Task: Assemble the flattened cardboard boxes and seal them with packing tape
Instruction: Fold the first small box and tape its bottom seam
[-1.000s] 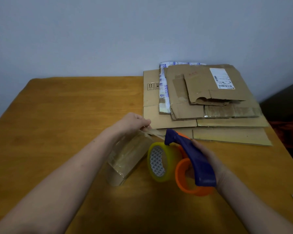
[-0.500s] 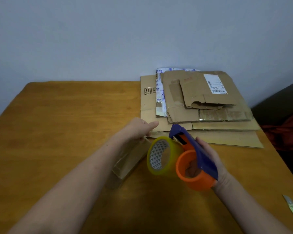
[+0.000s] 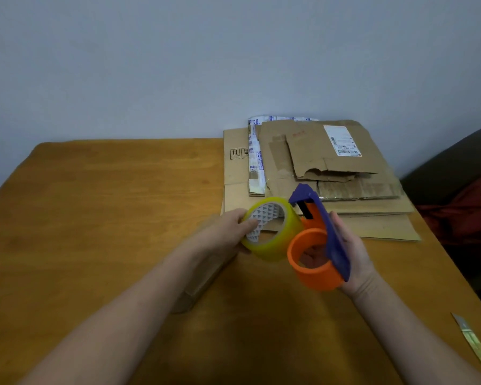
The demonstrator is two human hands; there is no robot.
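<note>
My left hand grips a yellowish roll of clear packing tape, fingers reaching into its patterned core. Just right of the roll, my right hand holds an orange and blue tape dispenser, its orange ring empty and its blue head pointing away from me. Roll and dispenser touch above the wooden table. A pile of flattened cardboard boxes lies at the table's far right, the top one bearing a white label. A clear plastic wrapper lies under my left forearm, mostly hidden.
A thin strip, like a blade or tape offcut, lies near the table's right front edge. A dark seat with red cloth stands beyond the table's right side. A plain wall backs the table.
My left hand let go of the clear wrapper, which now lies on the table, and took hold of the tape roll. Roll and dispenser rose and shifted right; the view shifted too.
</note>
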